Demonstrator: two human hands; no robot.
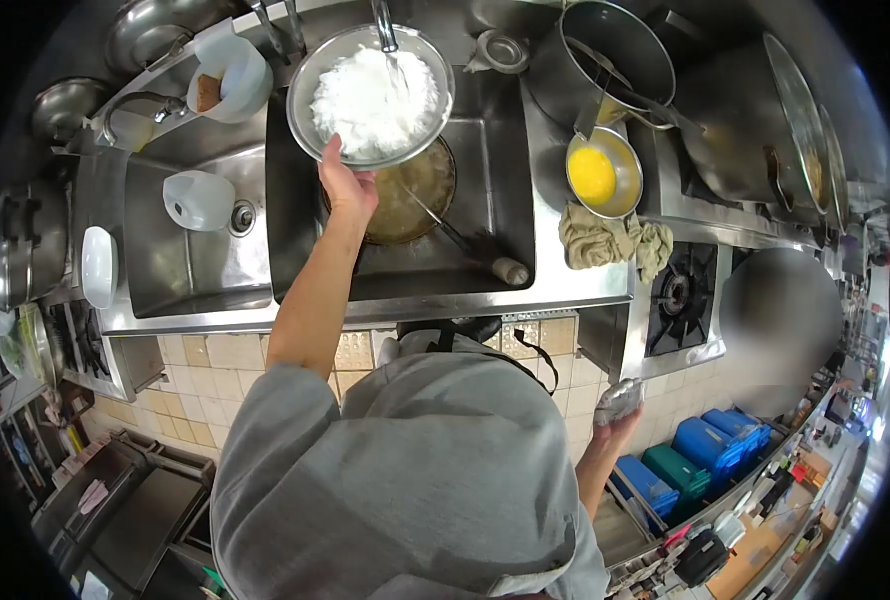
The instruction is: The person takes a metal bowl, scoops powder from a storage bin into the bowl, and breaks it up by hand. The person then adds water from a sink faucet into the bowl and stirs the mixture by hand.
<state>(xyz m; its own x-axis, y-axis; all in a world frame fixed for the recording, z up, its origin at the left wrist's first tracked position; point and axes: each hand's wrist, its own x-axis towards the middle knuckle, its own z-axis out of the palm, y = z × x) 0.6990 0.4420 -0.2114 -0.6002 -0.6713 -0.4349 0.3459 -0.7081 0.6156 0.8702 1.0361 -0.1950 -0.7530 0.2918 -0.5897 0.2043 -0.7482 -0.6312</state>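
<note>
My left hand [349,190] grips the near rim of a round metal bowl [303,125], thumb over the edge. White, clumpy food [377,100], either rice or flour, fills much of it. A shiny metal spout or handle [383,25] reaches over the bowl's far side. Beneath the bowl, a wide pan of cloudy brownish liquid [395,215] sits in the right-hand sink [495,150], partly covered. A long-handled tool [455,238] leans out of the pan. Away to my right side, my right hand [613,432] is closed on a crumpled silvery-white thing [620,400] I cannot identify.
A white plastic container [199,200] lies in the left sink [165,290]. Right of the sinks stand a small pan of yellow liquid [620,200], a folded cloth [597,240], a large pot [555,95] and a gas burner [680,290]. Blue bins [710,450] stand behind right.
</note>
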